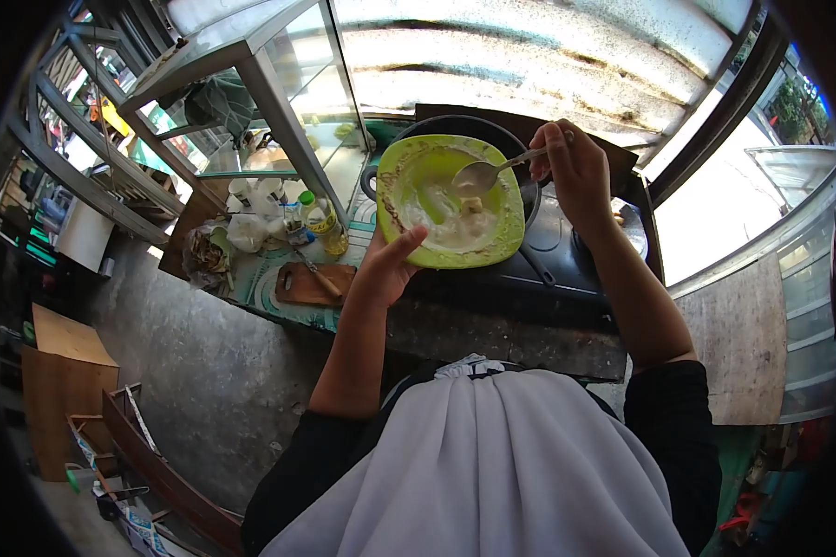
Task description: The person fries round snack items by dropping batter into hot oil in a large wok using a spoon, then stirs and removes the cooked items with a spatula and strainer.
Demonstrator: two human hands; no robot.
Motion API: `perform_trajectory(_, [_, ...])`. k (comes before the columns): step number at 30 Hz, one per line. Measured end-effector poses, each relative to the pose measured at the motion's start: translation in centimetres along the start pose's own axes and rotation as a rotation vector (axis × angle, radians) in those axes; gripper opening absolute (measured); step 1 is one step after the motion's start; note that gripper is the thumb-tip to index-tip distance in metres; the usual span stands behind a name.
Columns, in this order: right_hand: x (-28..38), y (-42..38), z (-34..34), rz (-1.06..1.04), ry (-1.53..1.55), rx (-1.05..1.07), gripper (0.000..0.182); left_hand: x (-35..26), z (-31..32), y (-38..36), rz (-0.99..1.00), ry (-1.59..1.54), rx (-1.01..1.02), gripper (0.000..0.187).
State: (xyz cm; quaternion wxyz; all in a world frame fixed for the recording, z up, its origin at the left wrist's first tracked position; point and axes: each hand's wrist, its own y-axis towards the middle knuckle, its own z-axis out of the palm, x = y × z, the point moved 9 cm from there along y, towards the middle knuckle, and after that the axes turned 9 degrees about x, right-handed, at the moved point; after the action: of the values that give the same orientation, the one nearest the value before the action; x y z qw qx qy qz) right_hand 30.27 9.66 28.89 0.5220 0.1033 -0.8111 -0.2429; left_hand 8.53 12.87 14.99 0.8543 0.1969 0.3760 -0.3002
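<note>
My left hand [392,265] grips the lower left edge of a lime-green bowl [506,243], thumb over the rim. Whitish batter [464,227] coats the inside of the bowl, with a pale lump in it. In my right hand [571,167] is a metal spoon [478,177], pinched by its handle, with its head low over the batter. Behind the bowl, and partly hidden by it, sits a dark pan [455,123] on a black stove [567,269].
To the left stand a glass display case [293,102], an oil bottle [330,237] with a green cap, and cups [271,190]. A knife [323,280] lies on a wooden cutting board [297,284]. A dark handle [539,267] sticks out over the stove.
</note>
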Motion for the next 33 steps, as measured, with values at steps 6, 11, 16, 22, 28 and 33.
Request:
perform_trajectory(6, [1.9,0.3,3.3,-0.049,0.117,-0.040,0.030,-3.8,-0.9,-2.7,0.042,0.081,0.026,0.082])
perform_trajectory(11, [5.0,-0.3,6.9,-0.085,0.116,-0.014,0.025,-5.7,-2.6,-4.6,0.048,0.009,0.074,0.079])
perform_trajectory(16, [8.7,-2.1,10.4,-0.367,-0.228,0.109,0.010,-7.3,-3.9,-5.7,0.098,0.074,0.096,0.080])
perform_trajectory(22, [9.4,-3.4,11.5,-0.476,-0.265,0.009,0.009,-7.5,-6.2,-7.5,0.037,0.060,0.123,0.083])
perform_trajectory(28, [11.3,-3.4,15.0,-0.516,-0.443,0.095,0.008,-8.5,-7.2,-9.8,0.003,0.030,0.120,0.086])
perform_trajectory(33, [8.3,-2.8,15.4,-0.109,-0.151,0.040,0.016,-9.6,-7.9,-10.9,0.079,0.078,0.128,0.090])
